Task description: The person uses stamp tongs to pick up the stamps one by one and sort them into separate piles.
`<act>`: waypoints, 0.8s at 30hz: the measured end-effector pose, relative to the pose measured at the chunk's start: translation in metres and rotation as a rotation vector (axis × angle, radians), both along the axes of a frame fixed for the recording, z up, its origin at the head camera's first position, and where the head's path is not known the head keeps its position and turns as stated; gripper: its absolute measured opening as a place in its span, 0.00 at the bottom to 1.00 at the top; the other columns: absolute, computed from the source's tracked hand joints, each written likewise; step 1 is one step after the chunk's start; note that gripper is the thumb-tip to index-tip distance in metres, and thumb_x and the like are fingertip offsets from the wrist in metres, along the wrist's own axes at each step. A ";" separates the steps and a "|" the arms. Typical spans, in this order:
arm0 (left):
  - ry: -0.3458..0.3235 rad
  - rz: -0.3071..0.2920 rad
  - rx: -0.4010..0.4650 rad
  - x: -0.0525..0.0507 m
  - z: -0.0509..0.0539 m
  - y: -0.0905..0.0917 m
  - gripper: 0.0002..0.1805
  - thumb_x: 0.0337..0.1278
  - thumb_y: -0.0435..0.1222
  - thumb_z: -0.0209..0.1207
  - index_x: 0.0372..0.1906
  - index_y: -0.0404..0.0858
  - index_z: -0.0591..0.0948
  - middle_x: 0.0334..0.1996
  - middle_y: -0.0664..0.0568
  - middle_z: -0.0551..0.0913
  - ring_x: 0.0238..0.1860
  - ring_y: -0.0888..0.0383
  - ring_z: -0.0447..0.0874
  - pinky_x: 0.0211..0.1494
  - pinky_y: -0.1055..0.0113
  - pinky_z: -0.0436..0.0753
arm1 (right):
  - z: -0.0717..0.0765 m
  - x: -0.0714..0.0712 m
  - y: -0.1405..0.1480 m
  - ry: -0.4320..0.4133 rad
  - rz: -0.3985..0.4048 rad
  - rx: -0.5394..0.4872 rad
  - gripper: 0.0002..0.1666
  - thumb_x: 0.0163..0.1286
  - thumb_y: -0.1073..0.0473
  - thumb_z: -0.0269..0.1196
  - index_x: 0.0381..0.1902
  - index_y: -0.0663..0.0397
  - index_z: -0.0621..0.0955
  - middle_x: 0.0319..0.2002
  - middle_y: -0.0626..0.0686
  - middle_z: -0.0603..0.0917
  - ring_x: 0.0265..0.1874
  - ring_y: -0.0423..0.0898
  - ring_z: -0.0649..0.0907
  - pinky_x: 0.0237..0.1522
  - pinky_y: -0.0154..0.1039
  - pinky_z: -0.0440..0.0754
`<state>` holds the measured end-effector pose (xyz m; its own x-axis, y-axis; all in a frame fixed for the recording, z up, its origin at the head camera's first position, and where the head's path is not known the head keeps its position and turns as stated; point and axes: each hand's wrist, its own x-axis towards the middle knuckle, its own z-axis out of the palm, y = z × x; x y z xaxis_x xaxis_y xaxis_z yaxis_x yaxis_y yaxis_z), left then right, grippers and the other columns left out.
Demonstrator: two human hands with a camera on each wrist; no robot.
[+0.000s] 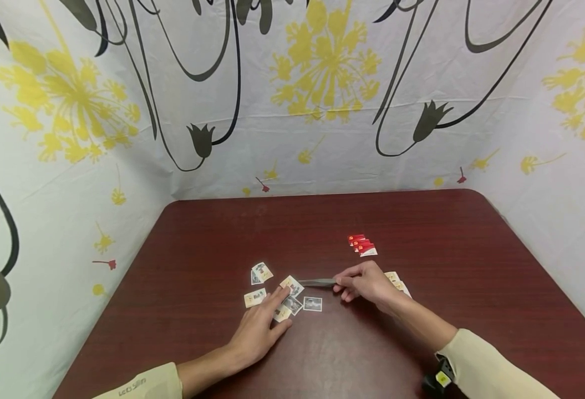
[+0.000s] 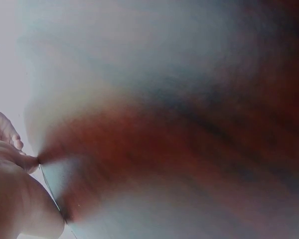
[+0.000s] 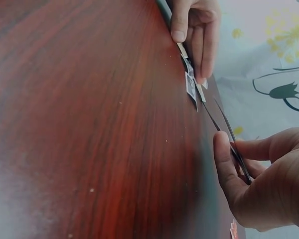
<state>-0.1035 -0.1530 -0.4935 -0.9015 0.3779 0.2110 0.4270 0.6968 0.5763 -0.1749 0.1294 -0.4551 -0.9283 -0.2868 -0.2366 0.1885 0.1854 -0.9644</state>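
Observation:
My right hand pinches metal tweezers between thumb and fingers; in the right wrist view the tweezers have their two arms apart, one tip at the edge of a small stamp-like paper. That paper lies by the fingertips of my left hand, whose extended fingers rest on the small pile. Under and beside them are a cream paper and a grey picture paper. Another grey one lies apart to the right. The left wrist view is mostly blurred table with part of the left hand.
Two overlapping papers and a single cream one lie left of the pile. Red-and-white papers overlap in a row farther back. Cream papers lie partly behind my right forearm. Patterned cloth hangs around the brown table.

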 end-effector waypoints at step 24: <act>-0.057 -0.012 0.002 -0.001 -0.001 -0.002 0.34 0.70 0.37 0.69 0.77 0.39 0.73 0.74 0.35 0.72 0.71 0.32 0.74 0.71 0.36 0.75 | -0.004 -0.019 -0.010 -0.026 0.018 -0.002 0.12 0.75 0.73 0.62 0.49 0.83 0.84 0.31 0.64 0.90 0.20 0.41 0.85 0.28 0.35 0.89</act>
<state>-0.1049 -0.1550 -0.4945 -0.9074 0.3884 0.1604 0.4019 0.6907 0.6011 -0.1934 0.1196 -0.4588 -0.9165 -0.3041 -0.2599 0.2102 0.1867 -0.9597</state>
